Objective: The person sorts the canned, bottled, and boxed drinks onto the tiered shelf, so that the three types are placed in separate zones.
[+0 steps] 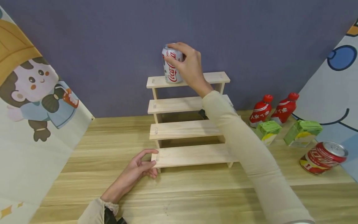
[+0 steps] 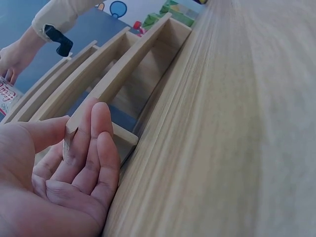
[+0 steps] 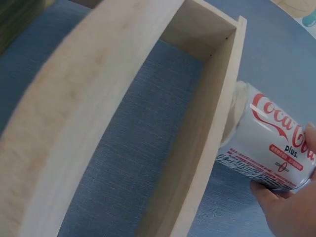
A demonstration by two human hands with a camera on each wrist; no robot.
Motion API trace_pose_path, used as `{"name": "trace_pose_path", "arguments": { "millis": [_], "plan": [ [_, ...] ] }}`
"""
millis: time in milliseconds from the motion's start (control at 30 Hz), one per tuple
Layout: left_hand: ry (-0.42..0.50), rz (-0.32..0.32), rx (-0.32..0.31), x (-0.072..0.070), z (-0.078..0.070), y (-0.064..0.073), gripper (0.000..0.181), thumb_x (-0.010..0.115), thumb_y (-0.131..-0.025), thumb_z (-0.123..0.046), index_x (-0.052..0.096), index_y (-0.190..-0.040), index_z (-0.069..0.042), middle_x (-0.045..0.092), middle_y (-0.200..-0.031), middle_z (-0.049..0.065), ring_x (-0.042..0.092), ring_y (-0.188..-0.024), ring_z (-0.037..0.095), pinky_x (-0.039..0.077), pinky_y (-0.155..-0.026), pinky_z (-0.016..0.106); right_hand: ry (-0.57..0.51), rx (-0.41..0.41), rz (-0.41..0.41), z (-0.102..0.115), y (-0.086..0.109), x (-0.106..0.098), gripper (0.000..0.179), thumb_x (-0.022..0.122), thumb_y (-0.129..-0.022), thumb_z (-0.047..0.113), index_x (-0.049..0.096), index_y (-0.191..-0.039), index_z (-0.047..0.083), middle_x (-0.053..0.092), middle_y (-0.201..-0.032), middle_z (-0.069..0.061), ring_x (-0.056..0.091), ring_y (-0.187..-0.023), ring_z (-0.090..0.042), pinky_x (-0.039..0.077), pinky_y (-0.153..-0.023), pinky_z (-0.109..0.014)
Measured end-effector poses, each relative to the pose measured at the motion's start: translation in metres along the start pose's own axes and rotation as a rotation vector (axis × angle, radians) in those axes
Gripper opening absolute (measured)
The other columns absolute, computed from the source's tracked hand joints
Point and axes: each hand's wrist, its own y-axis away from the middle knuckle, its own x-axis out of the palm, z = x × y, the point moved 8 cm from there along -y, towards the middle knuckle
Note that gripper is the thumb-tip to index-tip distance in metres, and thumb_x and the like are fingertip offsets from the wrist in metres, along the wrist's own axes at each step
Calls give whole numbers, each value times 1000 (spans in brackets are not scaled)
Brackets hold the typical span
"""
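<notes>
Pinched between thumb and fingers of the left hand (image 1: 137, 169) is the left end of the lowest step of a wooden rack (image 1: 193, 155), the grip narrow about the thin board. Four flat, rectangular boards of pale wood climb toward a blue-grey backdrop (image 1: 251, 46), whose woven texture shows in the right wrist view; below spreads a table (image 1: 112, 149) with streakier, yellowish grain. At the left part of the top step is a white can (image 1: 173, 70), a glossy cylinder with red lettering, its base at the board; whether its weight rests there I cannot tell. The right hand (image 1: 191, 63) holds it near the top, thumb and fingers spread to its width. Farther right, two red bottles (image 1: 260, 112), rounded and red-capped, stand behind two boxy green cartons (image 1: 303, 132). Rightmost is a red can (image 1: 321, 158) with a silvery metal lid. What these containers hold is hidden.
</notes>
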Motion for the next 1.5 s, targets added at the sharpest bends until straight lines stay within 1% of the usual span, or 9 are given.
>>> {"name": "trace_pose_path", "arguments": {
  "millis": [233, 433, 567, 667, 867, 1033, 1167, 1367, 1500],
  "plan": [
    [-2, -11, 15, -4, -3, 1, 50, 58, -101, -14, 38, -147, -8, 73, -80, 8, 70, -74, 21, 61, -77, 40, -14, -22, 32, 0, 1, 8, 41, 76, -90, 26, 67, -128, 14, 62, -127, 3, 61, -102, -4, 53, -83, -19],
    [-7, -4, 6, -7, 0, 0, 50, 58, -101, -15, 38, -147, -9, 73, -80, 8, 70, -75, 21, 61, -78, 41, 65, -18, 81, -3, 7, 11, 43, 70, -95, 27, 60, -136, 16, 54, -136, 0, 53, -115, -6, 47, -93, -18],
    [-12, -5, -3, -7, 3, 0, 50, 58, -101, -16, 38, -147, -9, 73, -80, 8, 70, -75, 21, 61, -78, 41, 138, 22, 117, -1, 14, 8, 48, 66, -97, 29, 54, -143, 22, 42, -152, -5, 39, -136, -9, 37, -108, -25],
    [-19, -2, -4, -7, 3, 0, 50, 58, -102, -16, 38, -147, -9, 73, -79, 7, 71, -76, 21, 61, -79, 40, 181, 31, 122, 4, 19, 1, 52, 65, -97, 28, 50, -147, 25, 33, -158, -7, 26, -145, -10, 27, -116, -31],
    [-24, -4, 1, -9, 1, 1, 50, 57, -102, -15, 38, -147, -9, 73, -80, 7, 71, -77, 19, 61, -78, 40, 226, -3, 106, 12, 20, -14, 53, 66, -96, 22, 50, -146, 22, 40, -154, -7, 29, -144, -10, 20, -117, -31],
    [-21, 3, -1, -7, 1, 2, 50, 57, -102, -15, 36, -148, -8, 73, -80, 7, 71, -78, 19, 61, -78, 39, 264, -21, 112, 18, 25, -26, 53, 66, -96, 22, 50, -146, 22, 46, -150, -2, 36, -139, -11, 25, -115, -29],
    [-20, 11, 3, -5, 1, 3, 50, 56, -103, -14, 35, -148, -7, 74, -81, 6, 70, -79, 19, 60, -78, 38, 288, -38, 116, 22, 32, -35, 53, 67, -96, 20, 51, -146, 20, 48, -148, -1, 38, -138, -10, 27, -114, -27],
    [-19, 15, 0, -5, 0, 3, 50, 55, -103, -16, 36, -148, -8, 73, -81, 6, 70, -79, 18, 60, -79, 37, 313, -94, 124, 30, 46, -54, 53, 68, -95, 18, 51, -146, 20, 51, -146, 0, 41, -136, -10, 31, -112, -28],
    [-17, 14, -3, -5, 0, 3, 49, 55, -103, -17, 36, -148, -8, 73, -81, 6, 70, -79, 18, 60, -79, 37, 328, -108, 140, 35, 56, -66, 53, 68, -96, 19, 51, -146, 21, 52, -145, 2, 42, -135, -12, 33, -112, -32]
  ]
}}
